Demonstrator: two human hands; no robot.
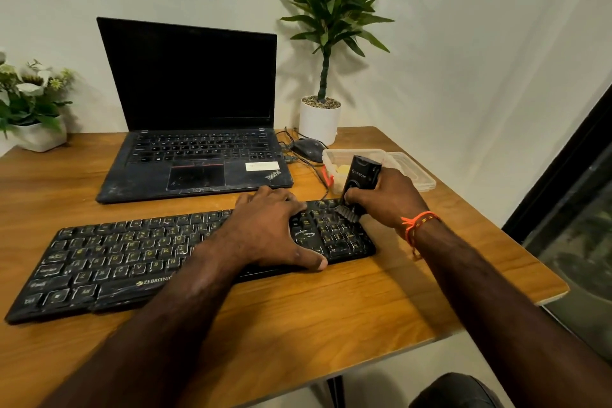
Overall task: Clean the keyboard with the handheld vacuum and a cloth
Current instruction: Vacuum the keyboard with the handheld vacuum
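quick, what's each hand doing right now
Left hand: open, pressed flat on the keyboard.
Right hand: closed around the handheld vacuum, brush end on the keys.

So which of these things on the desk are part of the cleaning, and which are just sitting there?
In use:
black dusty keyboard
black handheld vacuum with brush tip, held in right hand
left hand, steadying the keyboard

Just lying about:
black open laptop
dark mouse
clear plastic container
two potted plants
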